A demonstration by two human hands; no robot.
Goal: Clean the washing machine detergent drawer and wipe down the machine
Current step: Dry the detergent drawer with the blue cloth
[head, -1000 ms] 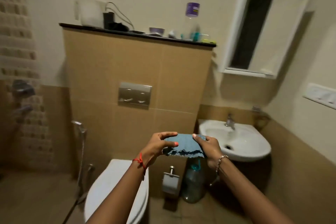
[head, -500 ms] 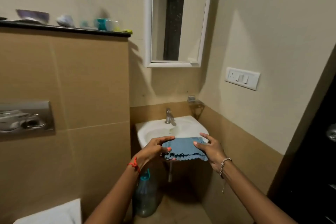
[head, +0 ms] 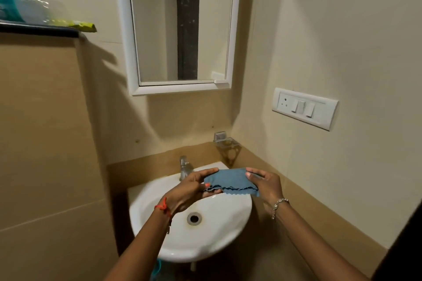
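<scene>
- The blue cloth (head: pixel 230 180) looks thin, soft and very light. It sags a little between its two held ends, and its wavy lower hem hangs loose.
- It should fold, bunch or wring with no effort and cannot break. Once wet it would likely grow heavier and cling.
- The left grip (head: pixel 194 189) pinches the cloth's left end, thumb on top and fingers curled beneath.
- The right grip (head: pixel 266 183) pinches the right end between thumb and fingers.
- The cloth spans the gap between the two grips as a folded strip, its top edge level with the thumbs and its hem just below them.
- Holding it by the ends suits spreading or folding. For wiping, a bunched hold at the middle would probably give firmer pressure.
- Below both grips sits the white sink (head: pixel 205 248). The tap (head: pixel 185 167) is just behind the left grip, and the drain (head: pixel 194 218) is under it.
- No washing machine or drawer is in view.
</scene>
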